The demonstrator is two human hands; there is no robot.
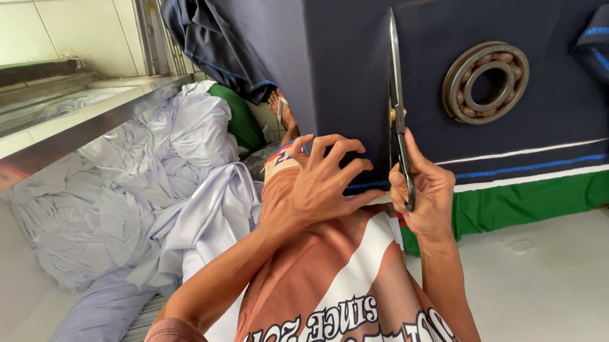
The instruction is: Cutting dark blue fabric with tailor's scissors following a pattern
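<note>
The right hand [424, 192] is closed around the big scissors [397, 109], blades lying on the dark blue cloth [355, 69] left of the metal ring [486, 82], while the left hand [319, 184] presses spread fingers, gripping nothing, on this soft, floppy cloth's near edge, probably the best place to hold it.

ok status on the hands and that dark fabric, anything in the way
Right hand grips scissors, blades pointing up the navy fabric. Left hand presses fingertips on its edge. Metal bearing ring sits on the fabric, right of the blades.
</note>
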